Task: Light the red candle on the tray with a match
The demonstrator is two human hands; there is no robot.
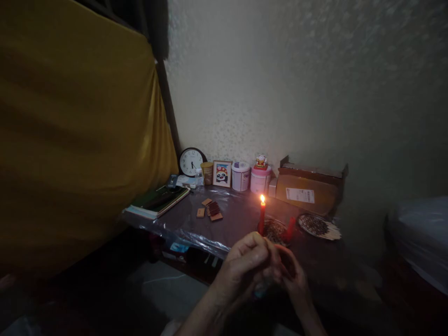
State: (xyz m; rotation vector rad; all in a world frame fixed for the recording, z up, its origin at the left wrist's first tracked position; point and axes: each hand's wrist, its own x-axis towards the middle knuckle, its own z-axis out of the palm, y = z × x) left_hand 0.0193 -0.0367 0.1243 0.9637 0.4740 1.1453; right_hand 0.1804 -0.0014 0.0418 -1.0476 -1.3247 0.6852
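Observation:
My left hand (243, 261) and my right hand (294, 268) are brought together at the front of the table, fingers closed. Whatever they pinch between them is hidden by the fingers. Just beyond my left hand, a lit red candle (262, 218) stands upright, its foot hidden. A second red candle (291, 228), without a flame, leans slightly by a plate (269, 224) of small brown bits. To its right, another plate (301, 227) bears pale thin sticks and dark bits. Several small tan and dark flat boxes (213, 210) lie loosely grouped at mid-table.
Along the wall stand a round clock (192, 162), a yellow cup (206, 173), a framed panda picture (222, 174), two lidded tubs (241, 176) and a cardboard box (308, 189). Books (159, 201) lie at the table's left end, beside a yellow curtain (87, 140). Plastic film covers the tabletop (185, 219).

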